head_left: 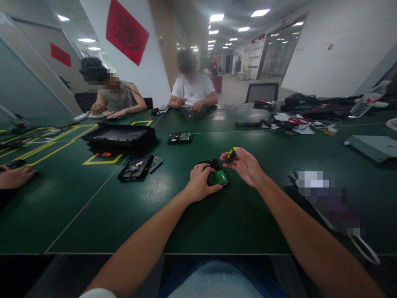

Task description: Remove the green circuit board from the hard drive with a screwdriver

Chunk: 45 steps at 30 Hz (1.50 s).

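Gripping hard drive [220, 177], green side up on dark-green table [223, 225], with left hand [199, 182] while pinching black-and-yellow screwdriver [231, 155] in right hand [247, 166] near it, well apart from open black casing [132, 172].

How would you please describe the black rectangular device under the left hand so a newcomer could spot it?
On the large dark green table, find the wearer's left hand near the centre. Beneath it lies the black rectangular device with a bright green circuit board. Unlike the boxy black casing and farther black-and-green device to its left, it has a hand on it.
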Each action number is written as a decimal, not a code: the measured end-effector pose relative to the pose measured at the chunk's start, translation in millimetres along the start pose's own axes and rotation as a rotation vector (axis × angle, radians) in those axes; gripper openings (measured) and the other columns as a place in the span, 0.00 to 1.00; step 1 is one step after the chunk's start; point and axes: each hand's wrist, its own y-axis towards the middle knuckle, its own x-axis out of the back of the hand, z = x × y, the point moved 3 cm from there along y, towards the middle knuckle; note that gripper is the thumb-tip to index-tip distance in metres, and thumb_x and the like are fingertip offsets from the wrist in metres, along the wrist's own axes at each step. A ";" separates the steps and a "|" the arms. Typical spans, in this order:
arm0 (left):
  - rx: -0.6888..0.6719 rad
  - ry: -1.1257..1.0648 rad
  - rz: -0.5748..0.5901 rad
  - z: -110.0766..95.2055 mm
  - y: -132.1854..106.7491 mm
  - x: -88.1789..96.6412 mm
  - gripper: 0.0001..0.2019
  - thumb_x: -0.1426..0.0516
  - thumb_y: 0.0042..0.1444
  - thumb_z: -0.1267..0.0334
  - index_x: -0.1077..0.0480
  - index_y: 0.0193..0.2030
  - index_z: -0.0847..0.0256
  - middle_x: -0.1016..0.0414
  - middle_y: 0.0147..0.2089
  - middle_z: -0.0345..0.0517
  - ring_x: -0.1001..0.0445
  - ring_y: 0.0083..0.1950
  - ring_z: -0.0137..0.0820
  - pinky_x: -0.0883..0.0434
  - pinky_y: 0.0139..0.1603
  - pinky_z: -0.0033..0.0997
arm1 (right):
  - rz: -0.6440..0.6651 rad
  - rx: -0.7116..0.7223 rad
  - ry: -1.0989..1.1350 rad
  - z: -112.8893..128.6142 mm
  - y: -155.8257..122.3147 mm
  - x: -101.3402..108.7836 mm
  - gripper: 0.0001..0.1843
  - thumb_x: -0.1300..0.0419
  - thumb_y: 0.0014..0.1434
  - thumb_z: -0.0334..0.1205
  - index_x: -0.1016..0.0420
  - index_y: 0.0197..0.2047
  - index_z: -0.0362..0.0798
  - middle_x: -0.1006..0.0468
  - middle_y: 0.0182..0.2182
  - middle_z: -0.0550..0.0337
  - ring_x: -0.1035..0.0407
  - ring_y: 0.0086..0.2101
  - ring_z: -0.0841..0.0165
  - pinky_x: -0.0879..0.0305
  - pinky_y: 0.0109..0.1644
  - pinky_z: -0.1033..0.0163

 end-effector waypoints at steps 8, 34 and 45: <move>0.002 -0.010 -0.003 -0.3 0.1 0.2 0.30 0.30 0.54 0.45 0.26 0.60 0.54 0.31 0.68 0.55 0.37 0.71 0.55 0.36 0.70 0.60 | -0.016 -0.040 0.025 -1.8 3.3 2.4 0.26 0.37 0.66 0.64 0.18 0.51 0.51 0.16 0.41 0.52 0.23 0.47 0.58 0.27 0.56 0.50; -0.006 -0.014 -0.018 -1.2 -1.0 1.1 0.30 0.30 0.54 0.46 0.26 0.60 0.55 0.31 0.68 0.56 0.36 0.71 0.55 0.36 0.70 0.59 | -0.031 -0.048 0.037 -1.0 3.3 3.3 0.27 0.37 0.65 0.67 0.17 0.50 0.52 0.16 0.41 0.52 0.22 0.47 0.57 0.27 0.60 0.47; -0.008 -0.010 -0.013 -0.7 0.0 0.0 0.30 0.29 0.53 0.45 0.26 0.60 0.54 0.31 0.68 0.55 0.36 0.71 0.54 0.36 0.70 0.59 | -0.012 -0.063 0.021 -3.3 3.8 5.7 0.25 0.38 0.67 0.63 0.17 0.51 0.52 0.16 0.42 0.53 0.23 0.48 0.58 0.25 0.53 0.51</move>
